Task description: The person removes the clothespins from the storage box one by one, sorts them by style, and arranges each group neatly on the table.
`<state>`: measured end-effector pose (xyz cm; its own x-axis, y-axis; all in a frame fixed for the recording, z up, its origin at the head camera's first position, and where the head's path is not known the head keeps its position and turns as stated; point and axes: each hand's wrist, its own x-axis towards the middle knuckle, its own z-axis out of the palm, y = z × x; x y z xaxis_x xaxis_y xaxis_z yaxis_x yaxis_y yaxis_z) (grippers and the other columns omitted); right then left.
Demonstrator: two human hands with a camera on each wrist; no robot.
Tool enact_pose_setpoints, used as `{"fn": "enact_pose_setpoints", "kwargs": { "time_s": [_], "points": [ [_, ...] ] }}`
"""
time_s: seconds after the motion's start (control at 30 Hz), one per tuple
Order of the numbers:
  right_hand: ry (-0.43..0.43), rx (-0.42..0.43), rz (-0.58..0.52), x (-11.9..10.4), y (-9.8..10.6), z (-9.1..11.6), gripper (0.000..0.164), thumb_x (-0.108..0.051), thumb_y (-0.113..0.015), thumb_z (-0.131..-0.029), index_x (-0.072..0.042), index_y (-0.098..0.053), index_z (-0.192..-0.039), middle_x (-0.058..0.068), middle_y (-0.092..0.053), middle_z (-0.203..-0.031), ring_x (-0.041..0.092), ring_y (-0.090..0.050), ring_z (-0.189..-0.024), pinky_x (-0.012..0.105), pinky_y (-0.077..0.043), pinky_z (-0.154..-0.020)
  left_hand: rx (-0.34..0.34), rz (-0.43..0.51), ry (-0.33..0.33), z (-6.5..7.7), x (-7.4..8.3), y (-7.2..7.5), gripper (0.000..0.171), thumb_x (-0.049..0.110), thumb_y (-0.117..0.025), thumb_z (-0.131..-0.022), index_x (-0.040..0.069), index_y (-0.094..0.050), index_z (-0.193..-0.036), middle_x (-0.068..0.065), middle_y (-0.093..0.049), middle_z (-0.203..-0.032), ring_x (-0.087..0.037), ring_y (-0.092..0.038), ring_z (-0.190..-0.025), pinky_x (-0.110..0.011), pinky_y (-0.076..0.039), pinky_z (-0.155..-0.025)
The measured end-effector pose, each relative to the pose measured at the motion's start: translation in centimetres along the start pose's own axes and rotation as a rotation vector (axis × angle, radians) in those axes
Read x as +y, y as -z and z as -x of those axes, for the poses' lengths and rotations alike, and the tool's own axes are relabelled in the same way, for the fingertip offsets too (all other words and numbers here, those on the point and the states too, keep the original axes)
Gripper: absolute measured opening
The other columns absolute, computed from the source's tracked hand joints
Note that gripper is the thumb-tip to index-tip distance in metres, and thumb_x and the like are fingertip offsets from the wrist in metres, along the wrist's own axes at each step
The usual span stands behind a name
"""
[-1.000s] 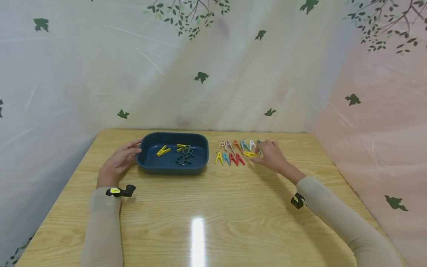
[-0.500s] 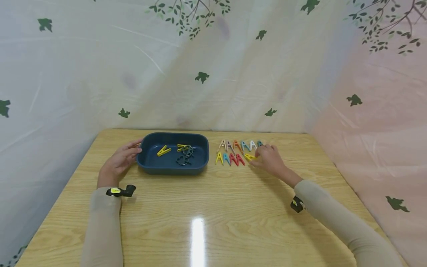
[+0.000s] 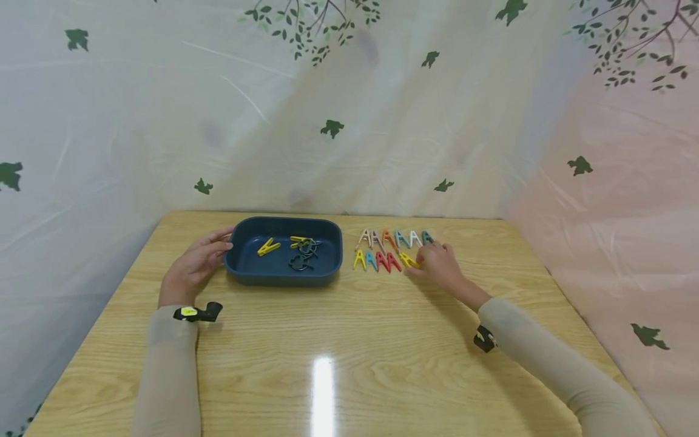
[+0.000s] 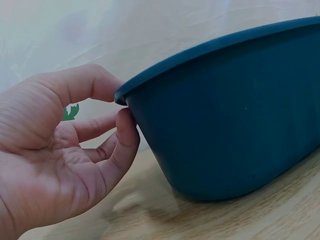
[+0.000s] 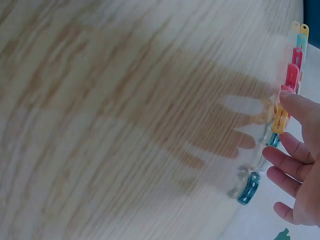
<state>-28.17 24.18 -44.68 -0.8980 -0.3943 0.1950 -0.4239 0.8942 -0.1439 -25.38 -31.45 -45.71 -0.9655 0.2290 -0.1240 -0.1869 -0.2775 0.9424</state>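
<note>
At its left end, a dark blue tub (image 3: 283, 280) is held by my left hand (image 3: 195, 262). In the left wrist view, the fingers of that hand (image 4: 75, 135) meet the rim and the wall just beneath it. To the tub's right, clothespins stand side by side in two rows. A yellow clothespin (image 3: 408, 260) at the right end of the front row is pinched by my right hand (image 3: 441, 266). Thumb and forefinger lie at either end of this clothespin (image 5: 280, 119) in the right wrist view, with the other fingers loosely bent.
Inside the tub lie a yellow clothespin (image 3: 268, 246), another yellow one (image 3: 297, 239) and thin dark ring-like pieces (image 3: 300, 262). The front row also has red clothespins (image 3: 387, 261). A dark teal clothespin (image 3: 427, 237) ends the back row. A curtain (image 3: 262, 152) hangs behind the wooden table (image 3: 262, 352).
My right hand has shifted slightly left and toward me. The yellow clothespin has turned from lying sideways to stand nearly in line with the front row. My left hand and the tub stay put.
</note>
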Motion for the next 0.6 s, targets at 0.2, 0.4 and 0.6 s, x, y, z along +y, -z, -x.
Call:
{"fn": "enact_pose_setpoints", "kwargs": {
  "time_s": [0.2,0.4,0.6],
  "points": [
    [0.004,0.001,0.005,-0.44,-0.29,0.04,0.044,-0.046,-0.084,-0.081,-0.005,-0.070,-0.083,0.009,-0.070,-0.086,0.031,-0.061,-0.090,0.066,-0.040,-0.101,-0.022,0.037,-0.016,-0.25,0.14,0.07,0.036,-0.004,-0.050,-0.104,0.020,-0.059,-0.128,0.007,-0.066,-0.115,-0.003,-0.064,-0.095,-0.016,-0.056,-0.082],
    [0.002,0.006,0.008,-0.83,-0.48,-0.01,0.045,-0.049,-0.083,-0.082,-0.006,-0.070,-0.081,0.006,-0.070,-0.083,0.031,-0.060,-0.090,0.063,-0.042,-0.098,-0.028,0.081,-0.011,-0.43,0.24,-0.04,0.036,-0.007,-0.050,-0.103,0.018,-0.063,-0.125,0.003,-0.069,-0.113,-0.006,-0.067,-0.095,-0.017,-0.057,-0.081],
    [0.016,0.026,-0.001,-0.98,-0.64,0.00,0.044,-0.049,-0.083,-0.081,-0.007,-0.069,-0.080,0.005,-0.069,-0.080,0.029,-0.059,-0.087,0.058,-0.043,-0.094,-0.022,0.060,0.009,-0.26,0.68,-0.22,0.035,-0.005,-0.052,-0.102,0.018,-0.061,-0.127,0.004,-0.068,-0.114,-0.005,-0.067,-0.095,-0.017,-0.057,-0.082]
  ]
}}
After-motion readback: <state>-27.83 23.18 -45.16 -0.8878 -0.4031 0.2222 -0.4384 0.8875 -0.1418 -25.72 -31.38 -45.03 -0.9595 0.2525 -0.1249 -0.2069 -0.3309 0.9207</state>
